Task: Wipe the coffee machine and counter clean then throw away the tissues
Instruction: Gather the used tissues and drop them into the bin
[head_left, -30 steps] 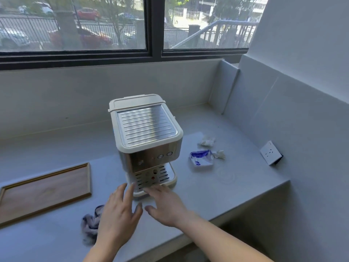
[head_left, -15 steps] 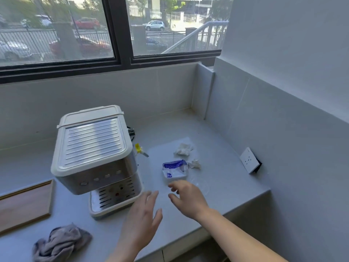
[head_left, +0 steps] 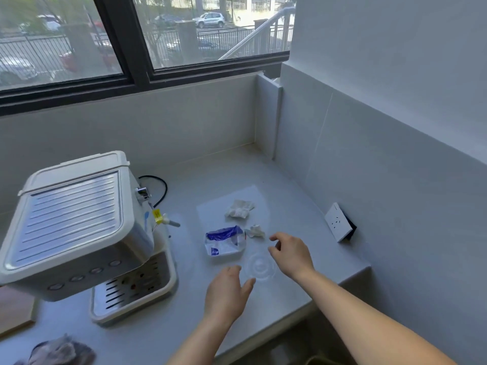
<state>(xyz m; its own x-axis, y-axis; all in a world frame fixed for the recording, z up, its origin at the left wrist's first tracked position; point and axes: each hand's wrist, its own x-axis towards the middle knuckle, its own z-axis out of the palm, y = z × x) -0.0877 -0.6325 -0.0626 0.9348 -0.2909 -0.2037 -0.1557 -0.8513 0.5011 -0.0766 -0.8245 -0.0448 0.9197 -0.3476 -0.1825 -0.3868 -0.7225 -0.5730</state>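
Note:
The cream and steel coffee machine stands at the left of the grey counter. To its right lie a blue and white tissue pack, a crumpled white tissue behind it and a small tissue scrap beside it. My right hand hovers just right of the scrap and the pack, fingers curled and apart, holding nothing. My left hand is flat and open above the counter in front of the pack. A faint round water mark shows between my hands.
A grey cloth lies at the bottom left near the counter's front edge. A wooden tray is at the far left. A white wall socket sits on the right wall. A black cord runs behind the machine.
The view has swung right, off the machine front. Both hands have moved right from the machine's drip tray toward the tissue pack and tissues.

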